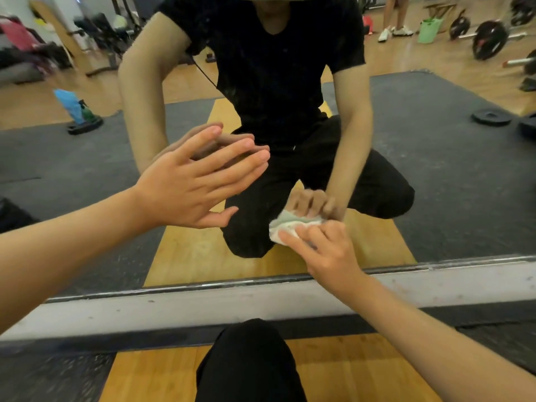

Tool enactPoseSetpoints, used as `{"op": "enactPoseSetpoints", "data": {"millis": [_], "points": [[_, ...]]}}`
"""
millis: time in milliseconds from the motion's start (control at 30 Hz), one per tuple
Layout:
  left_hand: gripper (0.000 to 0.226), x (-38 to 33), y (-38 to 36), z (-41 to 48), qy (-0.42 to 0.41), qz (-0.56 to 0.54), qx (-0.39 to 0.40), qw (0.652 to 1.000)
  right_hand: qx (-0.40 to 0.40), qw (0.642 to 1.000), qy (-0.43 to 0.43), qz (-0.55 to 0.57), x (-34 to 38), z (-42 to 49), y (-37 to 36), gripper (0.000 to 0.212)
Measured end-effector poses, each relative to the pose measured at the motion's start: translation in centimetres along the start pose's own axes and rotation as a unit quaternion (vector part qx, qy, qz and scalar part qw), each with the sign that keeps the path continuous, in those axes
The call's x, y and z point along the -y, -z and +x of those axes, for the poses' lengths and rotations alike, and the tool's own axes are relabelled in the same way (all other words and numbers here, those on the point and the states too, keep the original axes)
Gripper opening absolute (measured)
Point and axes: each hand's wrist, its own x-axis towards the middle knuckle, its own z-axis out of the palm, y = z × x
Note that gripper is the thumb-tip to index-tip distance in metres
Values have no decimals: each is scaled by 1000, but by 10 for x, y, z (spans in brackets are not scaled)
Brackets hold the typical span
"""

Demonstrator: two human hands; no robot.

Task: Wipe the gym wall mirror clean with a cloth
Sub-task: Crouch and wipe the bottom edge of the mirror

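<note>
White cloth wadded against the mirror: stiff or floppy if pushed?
Probably floppy: the white crumpled cloth bunches in folds under the right hand. Likely light, since that hand alone pins it. It should slide easily on the smooth wall mirror.

Warm, even indoor light, shadows soft. Wide-angle lens bows the mirror's bottom rail. Stuff at 10 and 2 o'clock is smeary, floor at 7 o'clock blurred too.
</note>
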Motion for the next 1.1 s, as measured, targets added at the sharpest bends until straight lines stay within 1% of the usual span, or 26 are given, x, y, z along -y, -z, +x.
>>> {"op": "enactPoseSetpoints", "data": {"millis": [67,100,167,233,267,300,367,400,467,500,533,600,733,800,867,900,933,1000,1100], "points": [[84,0,0,1,4,-9,-6,1000,74,997,36,-6,4,-46,-4,33],[85,-1,0,0,8,-9,-9,1000,97,994,48,-15,3,-63,-4,34],[87,-1,0,1,7,-7,-13,1000,126,989,69,-19,-4,-78,-3,37],[88,-2,0,1,9,-12,-13,1000,143,985,94,-1,-9,-68,3,39],[89,-2,0,1,14,-14,-11,1000,130,987,97,10,-12,-52,9,39],[89,-3,0,-1,18,-12,-9,1000,93,992,85,14,-17,-28,15,39],[89,-4,0,-2,22,-5,-11,1000,-27,999,31,2,-29,34,27,38],[89,-4,0,-1,21,-5,-12,1000,-74,997,6,-1,-36,64,32,36],[89,-3,2,0,19,-14,-12,1000,-116,993,-20,-2,-43,100,33,29],[89,-3,2,0,21,-15,-12,1000,-124,992,-20,-2,-40,102,29,29],[89,-3,2,0,24,-14,-14,1000,-119,993,-8,-7,-36,93,25,33],[89,-3,3,-1,24,-11,-14,1000,-66,997,40,-16,-25,46,10,42],[87,-3,3,-2,20,-15,-7,1000,67,993,95,13,-8,-46,-10,28],[86,-2,3,-2,20,-20,-5,1000,126,982,139,26,-9,-67,-11,23],[87,-3,3,-3,17,-23,-4,1000,183,967,179,21,-13,-78,-3,26],[88,-4,4,-3,18,-24,-6,1000,198,963,182,17,-19,-78,4,27],[89,-4,4,-3,21,-24,-5,999,195,966,169,17,-24,-73,12,29],[90,-5,4,-3,24,-26,-5,999,159,982,96,18,-36,-47,33,29],[91,-4,5,-6,22,-19,-5,1000,48,999,2,-13,-55,33,67,20]]}}
